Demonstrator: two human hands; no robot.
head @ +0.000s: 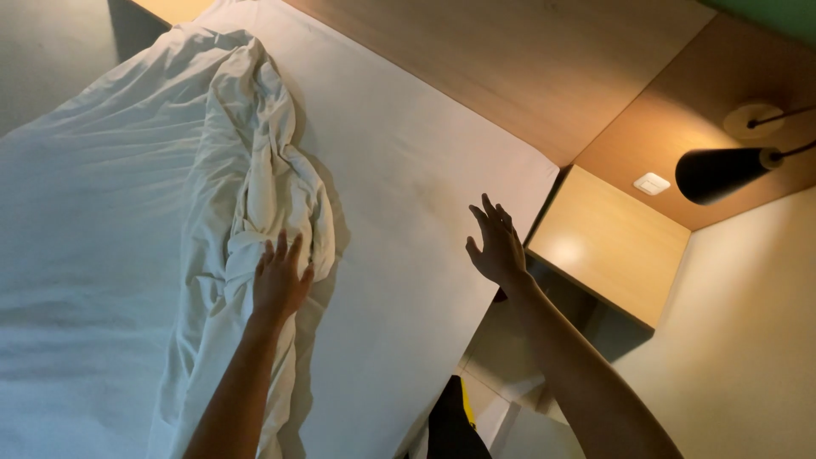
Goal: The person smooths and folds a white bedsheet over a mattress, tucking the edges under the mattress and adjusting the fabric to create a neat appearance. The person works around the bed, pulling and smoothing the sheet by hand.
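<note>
Your left hand (280, 285) lies flat, fingers spread and unclenched, palm down on the bunched ridge of the rumpled white cotton sheet (255, 187), grasping nothing. That ridge runs lengthwise away from you, from beside your left forearm up toward the far corner of the bed, so its long axis follows your arm. Your right hand (495, 246) hovers open, fingers splayed, over the bare white mattress (408, 178) near its right edge, well apart from the ridge; the left is the nearer one. Beyond sit the pale wooden bedside cabinet (608, 242) and the black cone-shaped wall lamp (718, 174).
</note>
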